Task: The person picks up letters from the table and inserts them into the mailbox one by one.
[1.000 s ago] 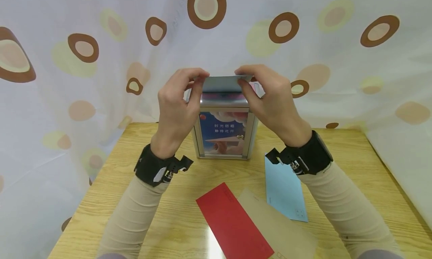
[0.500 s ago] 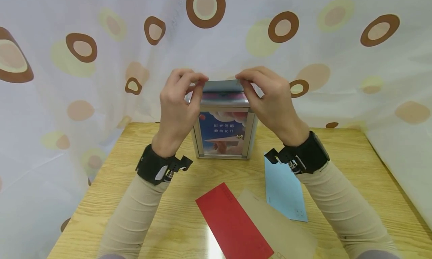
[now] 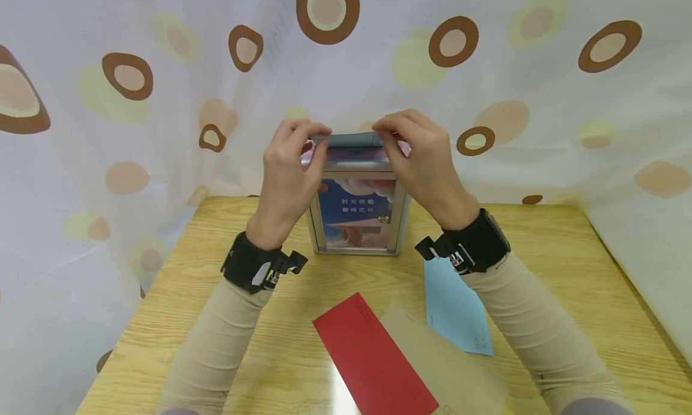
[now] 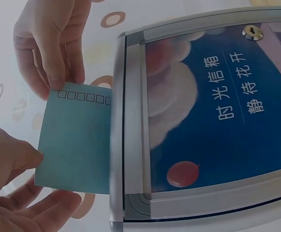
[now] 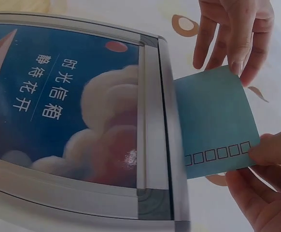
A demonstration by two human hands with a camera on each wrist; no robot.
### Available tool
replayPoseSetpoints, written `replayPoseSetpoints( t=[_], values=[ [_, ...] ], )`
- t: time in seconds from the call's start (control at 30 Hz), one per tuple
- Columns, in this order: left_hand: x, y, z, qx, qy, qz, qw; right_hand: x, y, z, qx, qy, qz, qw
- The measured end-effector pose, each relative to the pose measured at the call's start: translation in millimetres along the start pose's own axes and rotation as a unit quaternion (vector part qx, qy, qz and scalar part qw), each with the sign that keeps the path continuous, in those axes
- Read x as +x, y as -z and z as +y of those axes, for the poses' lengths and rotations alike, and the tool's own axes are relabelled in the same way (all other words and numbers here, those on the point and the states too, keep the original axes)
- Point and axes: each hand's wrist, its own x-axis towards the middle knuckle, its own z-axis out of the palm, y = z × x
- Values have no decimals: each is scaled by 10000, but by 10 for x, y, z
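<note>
Lower than a second ago, the left hand (image 3: 290, 166) and the right hand (image 3: 424, 160) have come down a bit, and less of the blue-green envelope (image 3: 354, 140) shows above the box (image 3: 358, 217). Closest to the person, well below the hands, a red envelope (image 3: 375, 355) lies partly over a brown envelope (image 3: 446, 367) on the wooden table (image 3: 270, 355). Past those, under the right wrist, is a light blue envelope (image 3: 454, 310). Farther out, each hand pinches one side of the blue-green envelope between thumb and fingers. Its far end is hidden by the metal edge of the box, so it looks partly in; the slot itself can't be seen. I think this one is about half done, with the held end left, and the three on the table seem not done yet. The box stands upright just under the hands. Behind everything hangs a spotted curtain (image 3: 346, 81).
</note>
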Motion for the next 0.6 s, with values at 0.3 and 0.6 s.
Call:
replayPoseSetpoints(
  t=[0.3, 0.6],
  values=[
    [-32, -18, -44, 140, 420, -467, 9979, -47, -91, 110, -145, -206, -304, 9992],
    [-37, -55, -75, 391, 644, -940, 9927, -80, -160, 140, -295, -276, -616, 9973]
  ],
)
